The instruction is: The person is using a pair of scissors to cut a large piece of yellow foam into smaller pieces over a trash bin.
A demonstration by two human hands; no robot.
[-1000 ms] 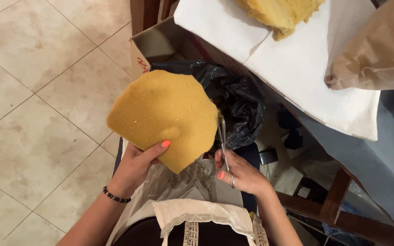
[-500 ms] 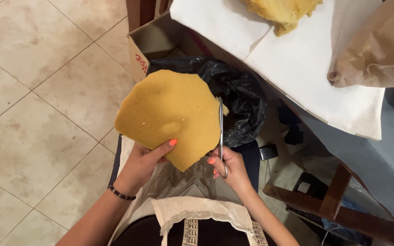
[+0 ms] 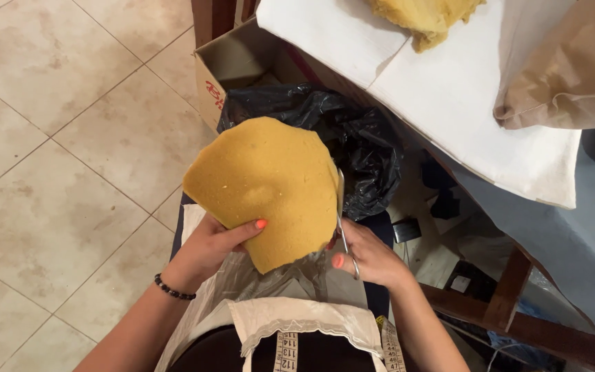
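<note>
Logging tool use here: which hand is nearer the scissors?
Right. The right hand grips the scissors at the foam's edge; the left hand holds the yellow foam piece on its opposite side, apart from them.

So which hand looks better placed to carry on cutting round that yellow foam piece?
The right hand, probably. It already grips the scissors, whose blades sit at the foam piece's right edge. The left hand is busy pinching the foam's lower edge, holding it up over the black bag.

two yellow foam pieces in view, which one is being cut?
The flat foam sheet in the left hand, scissors at its right edge; the other piece lies untouched on the table.
</note>
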